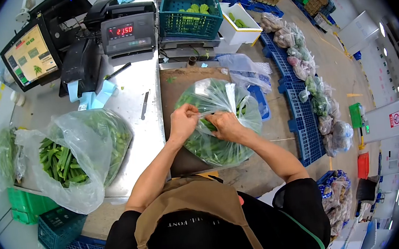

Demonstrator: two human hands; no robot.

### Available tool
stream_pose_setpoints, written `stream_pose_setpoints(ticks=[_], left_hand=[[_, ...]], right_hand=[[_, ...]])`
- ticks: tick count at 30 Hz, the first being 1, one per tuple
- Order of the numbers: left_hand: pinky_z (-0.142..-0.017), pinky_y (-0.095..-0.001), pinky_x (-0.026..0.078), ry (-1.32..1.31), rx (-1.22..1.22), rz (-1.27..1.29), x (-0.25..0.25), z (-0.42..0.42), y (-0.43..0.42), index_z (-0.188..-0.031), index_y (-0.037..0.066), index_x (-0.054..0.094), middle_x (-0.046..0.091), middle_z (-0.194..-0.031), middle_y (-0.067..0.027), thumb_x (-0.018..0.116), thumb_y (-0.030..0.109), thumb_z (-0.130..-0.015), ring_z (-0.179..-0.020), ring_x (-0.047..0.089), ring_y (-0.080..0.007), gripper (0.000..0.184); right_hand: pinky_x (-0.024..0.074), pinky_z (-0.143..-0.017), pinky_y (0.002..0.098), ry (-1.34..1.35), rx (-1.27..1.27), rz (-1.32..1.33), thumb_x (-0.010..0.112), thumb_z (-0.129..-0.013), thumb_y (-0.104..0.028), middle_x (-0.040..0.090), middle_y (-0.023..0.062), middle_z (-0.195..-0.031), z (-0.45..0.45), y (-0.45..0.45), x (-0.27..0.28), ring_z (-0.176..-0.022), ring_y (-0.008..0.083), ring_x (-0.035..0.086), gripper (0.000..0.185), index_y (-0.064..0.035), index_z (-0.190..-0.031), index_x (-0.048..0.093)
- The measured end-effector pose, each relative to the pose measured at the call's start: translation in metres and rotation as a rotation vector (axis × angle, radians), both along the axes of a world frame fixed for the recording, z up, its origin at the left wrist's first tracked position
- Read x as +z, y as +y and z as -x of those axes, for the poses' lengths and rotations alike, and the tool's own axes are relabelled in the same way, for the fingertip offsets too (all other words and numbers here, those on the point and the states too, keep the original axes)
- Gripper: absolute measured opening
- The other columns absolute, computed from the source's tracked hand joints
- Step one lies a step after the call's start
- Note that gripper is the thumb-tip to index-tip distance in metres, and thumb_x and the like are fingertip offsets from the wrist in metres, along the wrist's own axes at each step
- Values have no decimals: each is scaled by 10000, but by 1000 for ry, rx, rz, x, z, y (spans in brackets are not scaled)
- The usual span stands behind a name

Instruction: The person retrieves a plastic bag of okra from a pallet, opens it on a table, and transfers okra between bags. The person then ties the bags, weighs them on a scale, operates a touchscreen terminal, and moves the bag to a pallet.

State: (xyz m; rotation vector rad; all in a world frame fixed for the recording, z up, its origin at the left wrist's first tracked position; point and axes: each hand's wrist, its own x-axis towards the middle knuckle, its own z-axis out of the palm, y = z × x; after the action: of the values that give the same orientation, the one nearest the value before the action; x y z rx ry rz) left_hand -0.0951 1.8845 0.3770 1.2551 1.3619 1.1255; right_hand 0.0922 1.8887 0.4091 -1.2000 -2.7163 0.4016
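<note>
Brown apron (187,197) bent over a plastic bag (219,152)

From where I stand, it sits, full of greens (201,146), on the brown surface (183,78). Left hand (185,122), finger to thumb, pinches its film; right hand (227,125), fingers curled nearly closed, grips gathered plastic. Closing it, I'd judge; next calls for keeping that mouth bunched tight

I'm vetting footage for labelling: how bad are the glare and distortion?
In the head view, strong fisheye bending with black corners; same head view, whitish glare on the table, shiny streaks on the held bag; head view again, left hand and right hand fairly sharp, scale digits readable.
</note>
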Motion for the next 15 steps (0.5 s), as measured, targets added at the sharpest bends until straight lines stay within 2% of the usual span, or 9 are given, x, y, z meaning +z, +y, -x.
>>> stream_pose_setpoints(ticks=[2,3,6,7,10,13,15], left_hand=[[-646,-322,517,91,30,-110,11,-2,-7,-883,-27,636,682,-734,-169,584,-13,-755,-674,684,-213,140],[-608,-318,499,135,76,-209,8,-4,-9,-868,-32,626,666,-698,-162,576,-27,-749,-608,654,-218,130],[-554,-265,446,74,38,-20,1,1,0,-858,-42,625,622,-650,-75,559,-45,-746,-576,555,-119,130],[-523,-254,394,-160,19,118,-10,1,6,-858,-34,616,581,-649,-27,551,-60,-752,-553,493,-102,127],[-519,-235,362,-457,0,286,-22,-4,7,-866,-31,603,561,-676,0,540,-79,-755,-561,472,-92,136],[-528,-238,382,-474,8,225,-19,-4,5,-838,-32,611,564,-647,-18,520,-80,-752,-562,488,-91,135],[-537,-247,402,-148,2,5,-2,0,0,-818,-29,618,570,-632,-35,505,-73,-750,-567,509,-98,139]], right_hand=[[512,-676,445,17,-4,-5,759,-622,-115,650,141,-805,1,0,-4,-820,323,643,421,-58,-1010,604],[515,-679,443,-12,-6,8,758,-623,-116,653,141,-811,3,0,-3,-821,322,645,425,-62,-1017,610],[518,-678,439,-49,-24,34,752,-620,-118,655,145,-818,9,2,-4,-807,325,645,437,-71,-1037,629],[516,-671,439,-33,-32,38,747,-616,-115,651,147,-813,9,2,-8,-790,329,641,442,-72,-1042,638],[515,-663,438,-52,-54,46,746,-615,-121,644,157,-807,12,4,-9,-769,343,637,442,-68,-1044,653],[519,-675,437,-112,-96,61,749,-625,-144,655,147,-817,16,1,-5,-792,327,647,422,-75,-1030,657],[521,-684,435,-88,-98,66,748,-631,-153,662,141,-827,15,-1,-4,-803,318,652,416,-80,-1031,656]])
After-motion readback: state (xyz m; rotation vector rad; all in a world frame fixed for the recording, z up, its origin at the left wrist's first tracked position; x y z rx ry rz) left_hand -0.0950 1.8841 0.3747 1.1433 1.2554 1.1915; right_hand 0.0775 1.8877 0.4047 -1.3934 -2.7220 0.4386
